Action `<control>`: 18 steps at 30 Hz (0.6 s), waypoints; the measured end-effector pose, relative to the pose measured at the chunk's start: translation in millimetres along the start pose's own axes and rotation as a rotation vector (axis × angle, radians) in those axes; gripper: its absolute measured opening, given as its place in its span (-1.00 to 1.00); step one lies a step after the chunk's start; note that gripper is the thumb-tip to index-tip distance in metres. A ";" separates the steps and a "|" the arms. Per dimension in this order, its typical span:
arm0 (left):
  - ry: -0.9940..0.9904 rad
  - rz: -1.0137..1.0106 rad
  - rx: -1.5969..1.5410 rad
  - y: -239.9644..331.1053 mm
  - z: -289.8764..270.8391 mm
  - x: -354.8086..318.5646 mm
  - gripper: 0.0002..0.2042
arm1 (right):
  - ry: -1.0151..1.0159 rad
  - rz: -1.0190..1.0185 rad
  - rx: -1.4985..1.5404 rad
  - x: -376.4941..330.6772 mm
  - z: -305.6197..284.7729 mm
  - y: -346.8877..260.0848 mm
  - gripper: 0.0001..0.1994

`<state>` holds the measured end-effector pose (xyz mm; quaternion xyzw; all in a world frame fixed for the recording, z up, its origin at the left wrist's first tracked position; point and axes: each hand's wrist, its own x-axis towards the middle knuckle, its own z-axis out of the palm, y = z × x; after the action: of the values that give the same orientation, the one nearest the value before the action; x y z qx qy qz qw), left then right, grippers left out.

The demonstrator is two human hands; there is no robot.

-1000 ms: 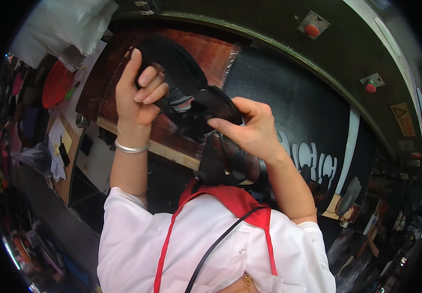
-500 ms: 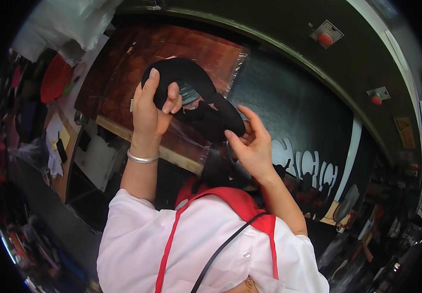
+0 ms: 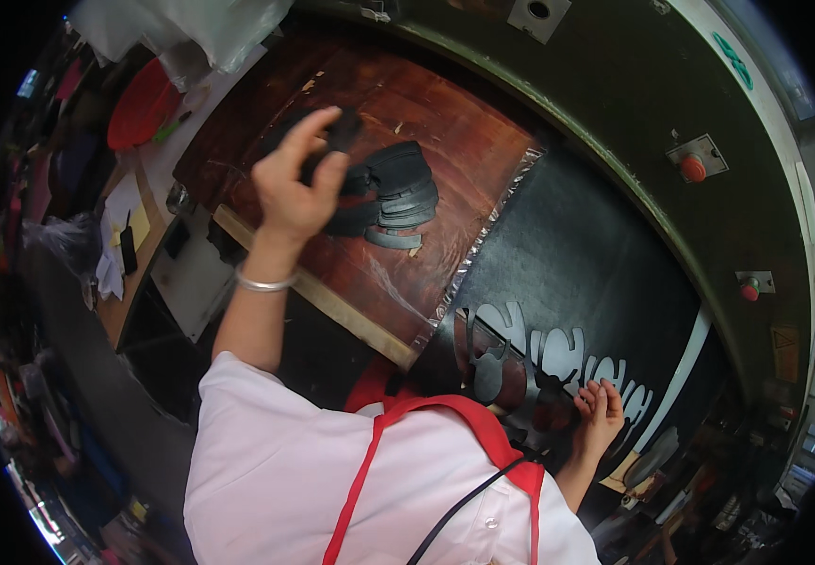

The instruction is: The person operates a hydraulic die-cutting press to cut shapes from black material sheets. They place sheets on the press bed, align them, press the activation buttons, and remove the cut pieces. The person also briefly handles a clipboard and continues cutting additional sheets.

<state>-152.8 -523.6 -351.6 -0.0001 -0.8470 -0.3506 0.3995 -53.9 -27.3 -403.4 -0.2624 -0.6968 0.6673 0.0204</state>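
My left hand [image 3: 296, 188] is raised over the reddish-brown board, its index finger and thumb spread apart. Behind those fingers is a blurred black piece [image 3: 343, 132]; whether they touch it I cannot tell. Just right of the hand lies a loose pile of flat black curved pieces [image 3: 406, 188], overlapping one another. My right hand [image 3: 600, 414] is low at the right, fingers loosely bent with the thumb apart, beside the near edge of a black sheet [image 3: 568, 245] with curved cut-outs. I see nothing held in it.
A dark green machine beam [image 3: 605, 104] with a red push button [image 3: 692, 168] runs along the far right. The brown board [image 3: 464, 122] has a pale wooden front edge. Clear plastic [image 3: 200, 28] hangs at upper left, near a red round tub [image 3: 144, 105].
The black pieces that both hands held now lie on the brown board. My right hand has moved down and right to the cut sheet. The view has shifted.
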 end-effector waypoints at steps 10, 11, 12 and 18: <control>-0.381 0.065 0.023 -25.6 75.1 -55.8 -0.55 | -0.021 -0.012 -0.021 -4.9 -6.0 -5.5 -0.79; -0.350 -0.008 -0.032 -26.2 67.7 -48.7 -0.59 | -0.044 -0.006 -0.007 -5.5 -6.5 -5.3 -0.79; -0.280 -0.059 -0.080 -27.7 60.7 -40.8 -0.66 | -0.041 0.007 -0.017 -6.5 -6.4 -4.7 -0.79; -0.333 0.355 -0.039 -34.6 59.4 -40.6 -0.65 | -0.067 0.010 0.022 -6.9 5.9 5.9 -0.81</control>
<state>-175.0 -503.0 -425.4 -0.2143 -0.8810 -0.2865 0.3097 -48.1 -35.5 -407.4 -0.2431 -0.6884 0.6834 -0.0032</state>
